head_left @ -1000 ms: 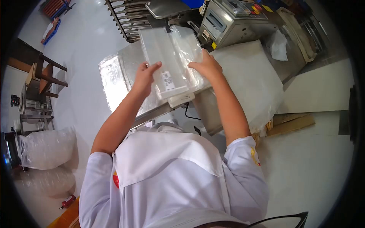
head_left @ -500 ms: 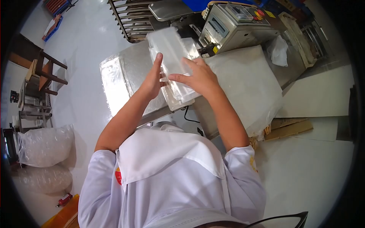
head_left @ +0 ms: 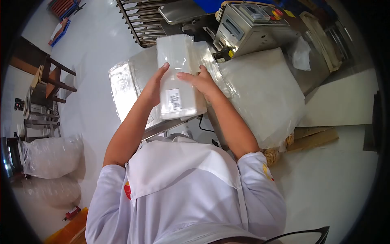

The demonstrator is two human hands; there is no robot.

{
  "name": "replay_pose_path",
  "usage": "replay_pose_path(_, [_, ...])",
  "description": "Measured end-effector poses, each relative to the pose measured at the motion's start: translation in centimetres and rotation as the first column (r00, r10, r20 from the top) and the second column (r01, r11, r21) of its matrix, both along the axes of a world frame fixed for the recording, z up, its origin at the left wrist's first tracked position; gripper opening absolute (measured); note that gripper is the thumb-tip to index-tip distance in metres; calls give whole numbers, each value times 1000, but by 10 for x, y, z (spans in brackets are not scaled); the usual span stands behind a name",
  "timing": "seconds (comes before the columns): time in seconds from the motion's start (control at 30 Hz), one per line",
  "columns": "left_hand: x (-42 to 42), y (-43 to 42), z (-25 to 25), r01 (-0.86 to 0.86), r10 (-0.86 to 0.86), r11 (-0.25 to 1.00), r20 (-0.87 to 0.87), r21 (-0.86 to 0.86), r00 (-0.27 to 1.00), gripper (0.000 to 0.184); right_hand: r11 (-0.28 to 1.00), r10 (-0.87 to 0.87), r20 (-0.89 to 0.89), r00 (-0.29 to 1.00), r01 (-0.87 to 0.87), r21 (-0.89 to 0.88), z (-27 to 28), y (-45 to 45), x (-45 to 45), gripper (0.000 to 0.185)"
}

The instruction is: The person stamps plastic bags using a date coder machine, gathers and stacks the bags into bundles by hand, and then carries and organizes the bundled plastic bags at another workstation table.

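Observation:
A thick stack of clear plastic bags [head_left: 174, 51] lies lengthwise between my two hands above the work surface. It carries a white barcode label [head_left: 174, 99] near its close end. My left hand [head_left: 154, 86] grips the left edge, thumb lying on top. From the right side my right hand [head_left: 202, 83] clasps the stack, its thumb across the top and its other fingers partly hidden at the edge. Beside my right hand is another crinkled clear plastic sheet [head_left: 209, 59]. A shiny plastic packet [head_left: 124, 87] rests on the left side of the surface.
A steel machine with a red button [head_left: 252, 30] stands at the back right. Large translucent plastic sheets [head_left: 264, 93] cover the right-hand surface. Behind is a metal rack [head_left: 138, 20]. On the floor at left are a wooden stool [head_left: 57, 79] and filled clear bags [head_left: 53, 156].
The stack has turned so its labelled face shows upward and it lies straighter. My right hand has shifted from over its top to the right edge; my left hand has moved slightly left and down.

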State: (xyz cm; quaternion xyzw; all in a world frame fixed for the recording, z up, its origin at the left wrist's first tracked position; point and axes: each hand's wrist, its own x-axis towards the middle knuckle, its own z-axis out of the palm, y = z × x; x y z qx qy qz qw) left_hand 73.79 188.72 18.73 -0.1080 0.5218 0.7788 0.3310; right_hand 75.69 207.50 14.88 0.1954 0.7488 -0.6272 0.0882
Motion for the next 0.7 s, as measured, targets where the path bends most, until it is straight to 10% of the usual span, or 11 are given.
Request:
replay_pose_path(0.17, [5, -6, 11, 59, -62, 981, -9, -183, 998, 63, 930, 146, 75, 986, -111, -351, 33, -1, 14, 106])
replay_pose_path(0.27, [18, -16, 4, 17, -17, 990, -3, -137, 1000, 63, 973, 72, -116, 991, -45, 224, -3, -21, 12, 102])
replay_pose_path(0.37, [38, -33, 7, -61, 58, 965, -23, -255, 998, 61, 890, 257, -100, 961, -195, 412, -7, -41, 16, 104])
replay_pose_path(0.5, [68, -58, 6, -190, 207, 947, 41, -259, 977, 62, 964, 255, -166, 953, -238, 117, 31, -72, 45, 92])
replay_pose_path(0.63, [81, -112, 4, -399, 400, 916, -16, 55, 916, 72, 931, 364, -574, 734, -312, 191, 86, -93, 51, 101])
replay_pose_path(0.7, [71, -167, -23, -275, 366, 876, -174, 397, 914, 73, 841, 370, -563, 739, -524, -136, 108, -96, 43, 97])
